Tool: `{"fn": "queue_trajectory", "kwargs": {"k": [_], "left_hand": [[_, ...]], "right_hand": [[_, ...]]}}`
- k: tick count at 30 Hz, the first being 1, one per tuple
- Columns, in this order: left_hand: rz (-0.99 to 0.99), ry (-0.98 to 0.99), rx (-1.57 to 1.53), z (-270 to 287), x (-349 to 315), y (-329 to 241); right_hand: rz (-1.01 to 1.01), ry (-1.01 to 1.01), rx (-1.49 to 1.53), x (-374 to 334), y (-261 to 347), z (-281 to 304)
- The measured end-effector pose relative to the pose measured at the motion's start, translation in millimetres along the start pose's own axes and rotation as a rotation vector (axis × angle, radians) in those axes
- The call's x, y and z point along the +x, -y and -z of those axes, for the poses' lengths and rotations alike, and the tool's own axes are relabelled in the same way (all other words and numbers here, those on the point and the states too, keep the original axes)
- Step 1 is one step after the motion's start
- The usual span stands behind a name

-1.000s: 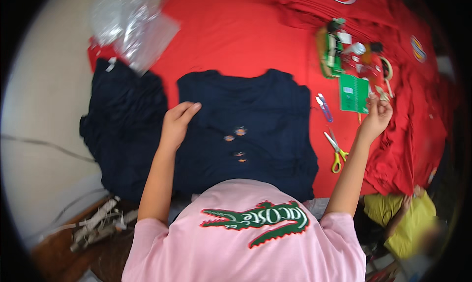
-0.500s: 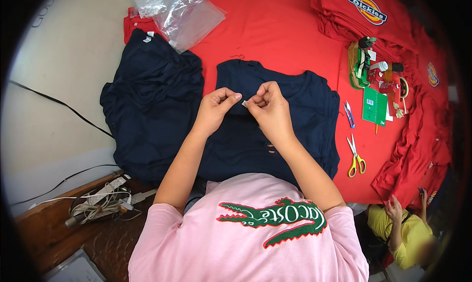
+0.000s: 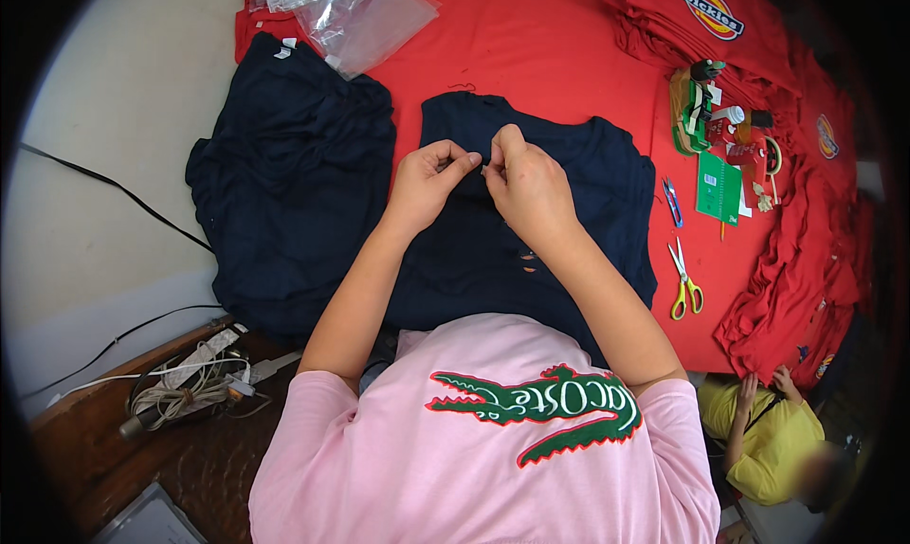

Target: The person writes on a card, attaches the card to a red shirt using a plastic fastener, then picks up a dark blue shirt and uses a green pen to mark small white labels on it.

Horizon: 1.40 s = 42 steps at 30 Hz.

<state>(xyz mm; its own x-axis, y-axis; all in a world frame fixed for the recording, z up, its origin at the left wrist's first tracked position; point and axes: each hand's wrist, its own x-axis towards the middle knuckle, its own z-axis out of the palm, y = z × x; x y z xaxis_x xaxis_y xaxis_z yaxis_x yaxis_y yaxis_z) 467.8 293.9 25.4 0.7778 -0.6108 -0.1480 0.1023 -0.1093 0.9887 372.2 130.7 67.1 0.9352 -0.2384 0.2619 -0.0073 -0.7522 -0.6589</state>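
Over a navy garment [image 3: 607,203] laid out on the red-covered table, my two hands meet with their fingertips close together. My left hand [image 3: 427,186] is closed in a pinch of thumb and forefinger; whatever is between them is too small to make out. My right hand [image 3: 536,186] pinches a tiny white piece [image 3: 485,169], mostly hidden by the thumb and fingers. The garment lies flat beneath, its neckline toward the far side. To its left sits a rumpled heap of navy clothing [image 3: 294,184] with a white label showing.
Yellow-handled scissors [image 3: 682,283], blue thread snips [image 3: 672,203] and a green card [image 3: 718,184] lie at right, near a green-sided caddy [image 3: 690,113]. Red garments [image 3: 787,260] line the right edge. Clear plastic bags [image 3: 355,18] lie far left. A person in yellow [image 3: 782,440] is lower right.
My hands have come slightly closer, and the white piece is now more covered by my right fingers. The person in yellow has lowered their hands onto the red cloth. The view has shifted slightly.
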Motion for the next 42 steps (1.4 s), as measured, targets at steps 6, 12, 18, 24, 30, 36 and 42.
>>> {"fn": "queue_trajectory", "kwargs": {"k": [6,12,18,24,30,36,42], "left_hand": [[-0.024,-0.014,-0.022,-1,-1,-4],[-0.010,0.000,0.021,1,-1,-9],[-0.007,0.027,0.046,6,3,-4],[0.037,-0.014,-0.033,11,-2,15],[0.097,0.083,-0.100,13,-18,12],[0.317,0.393,0.253,49,-37,29],[0.266,0.318,0.210,63,-7,17]], "right_hand": [[-0.088,0.044,0.080,-4,14,13],[-0.028,-0.009,0.007,-5,10,1],[-0.073,-0.003,0.023,-5,7,-8],[-0.169,0.039,0.009,-10,-5,-8],[-0.303,0.251,0.490,-30,-20,-8],[-0.426,0.317,0.574,-44,-82,12],[-0.433,-0.219,0.073,-3,-219,72]]}}
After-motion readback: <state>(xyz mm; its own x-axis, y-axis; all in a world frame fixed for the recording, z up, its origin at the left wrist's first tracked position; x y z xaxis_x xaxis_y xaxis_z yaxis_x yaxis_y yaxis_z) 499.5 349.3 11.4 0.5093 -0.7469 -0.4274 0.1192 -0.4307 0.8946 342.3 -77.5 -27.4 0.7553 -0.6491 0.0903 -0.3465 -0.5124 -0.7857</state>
